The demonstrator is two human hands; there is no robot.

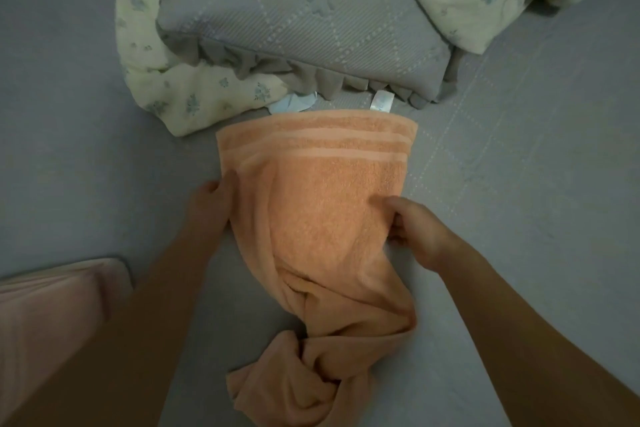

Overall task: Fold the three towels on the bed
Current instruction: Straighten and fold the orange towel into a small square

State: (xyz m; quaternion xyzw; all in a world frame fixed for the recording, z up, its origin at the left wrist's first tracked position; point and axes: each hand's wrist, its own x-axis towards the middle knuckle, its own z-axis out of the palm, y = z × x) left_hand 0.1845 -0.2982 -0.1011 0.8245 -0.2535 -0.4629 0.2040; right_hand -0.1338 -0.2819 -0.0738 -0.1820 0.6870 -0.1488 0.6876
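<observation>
orange towel between hands, fingers pinching both edges

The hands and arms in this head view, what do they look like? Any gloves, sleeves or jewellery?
Both are bare. The left hand and the right hand wear no gloves, and no rings or watch show in this dim light. Both forearms are uncovered all the way to the picture's lower edge, with no sleeve in sight. No markings can be made out.
</observation>
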